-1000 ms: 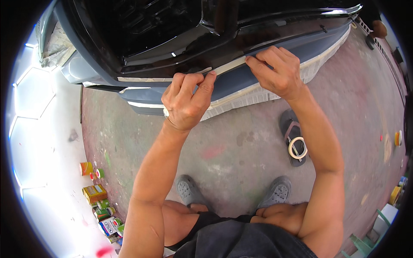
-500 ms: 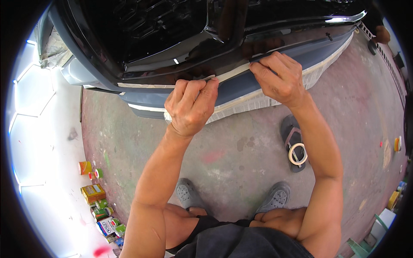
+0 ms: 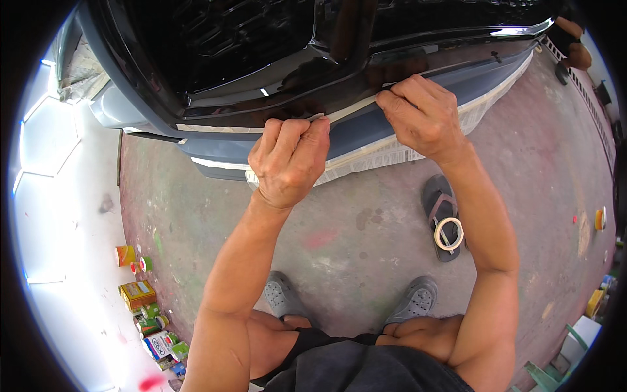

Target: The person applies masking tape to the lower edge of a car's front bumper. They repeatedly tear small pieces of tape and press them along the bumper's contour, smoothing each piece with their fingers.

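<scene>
A pale strip of masking tape (image 3: 350,110) stretches between my two hands, along the seam where a glossy black car panel (image 3: 307,98) meets the grey bumper (image 3: 366,128). My left hand (image 3: 287,160) pinches the strip at its left, thumb and forefinger pressed together. Higher and to the right, my right hand (image 3: 426,121) grips the other end in closed fingers; the fingertips are partly hidden. More tape (image 3: 219,129) runs along the seam left of my left hand. Newsprint masking paper (image 3: 375,158) hangs from the bumper's lower edge.
A tape roll (image 3: 449,234) lies on a dark flip-flop (image 3: 434,189) on the stained floor (image 3: 359,228). Several paint cans (image 3: 137,295) line the left side by a white wall (image 3: 49,137). Another person's arm (image 3: 577,57) shows at far right. My feet wear grey clogs (image 3: 418,300).
My hands keep nearly the same places, still gripping the tape; my right fingertips sit slightly higher. More of the other person's arm shows at the upper right.
</scene>
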Demonstrator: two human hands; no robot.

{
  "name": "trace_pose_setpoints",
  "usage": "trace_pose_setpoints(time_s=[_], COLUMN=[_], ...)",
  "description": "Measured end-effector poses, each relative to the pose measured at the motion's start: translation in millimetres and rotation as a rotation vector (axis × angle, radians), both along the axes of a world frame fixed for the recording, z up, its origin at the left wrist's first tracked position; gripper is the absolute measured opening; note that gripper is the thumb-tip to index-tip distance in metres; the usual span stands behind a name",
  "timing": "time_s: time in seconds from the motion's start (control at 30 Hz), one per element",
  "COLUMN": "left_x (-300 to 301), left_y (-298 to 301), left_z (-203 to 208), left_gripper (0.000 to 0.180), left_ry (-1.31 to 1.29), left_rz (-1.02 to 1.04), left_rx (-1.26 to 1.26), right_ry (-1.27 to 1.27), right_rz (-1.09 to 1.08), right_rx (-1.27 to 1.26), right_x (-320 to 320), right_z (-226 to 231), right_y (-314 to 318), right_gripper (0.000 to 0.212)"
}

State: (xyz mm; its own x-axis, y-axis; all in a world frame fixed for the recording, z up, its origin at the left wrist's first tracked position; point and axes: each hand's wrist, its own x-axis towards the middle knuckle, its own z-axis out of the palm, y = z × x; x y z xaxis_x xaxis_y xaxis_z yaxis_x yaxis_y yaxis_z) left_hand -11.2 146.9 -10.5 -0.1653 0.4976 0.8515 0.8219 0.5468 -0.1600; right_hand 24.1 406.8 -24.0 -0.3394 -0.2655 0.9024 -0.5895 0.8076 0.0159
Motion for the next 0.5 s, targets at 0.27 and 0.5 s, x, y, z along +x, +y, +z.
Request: trace_pose_setpoints(time_s=[0.27,0.5], left_x=[0.2,1.9], left_y=[0.0,-1.7], left_z=[-0.8,0.1], left_gripper=[0.022,0.024], left_ry=[-0.019,-0.065], left_rz=[-0.006,-0.035], left_rx=[0.023,0.036], right_ry=[-0.002,-0.011], right_rz=[-0.015,-0.03], right_rx=[0.012,0.009], right_x=[1.9,3.0], right_z=[3.0,3.8], right_y=[-2.1,-3.1], right_gripper=[0.02,0.018])
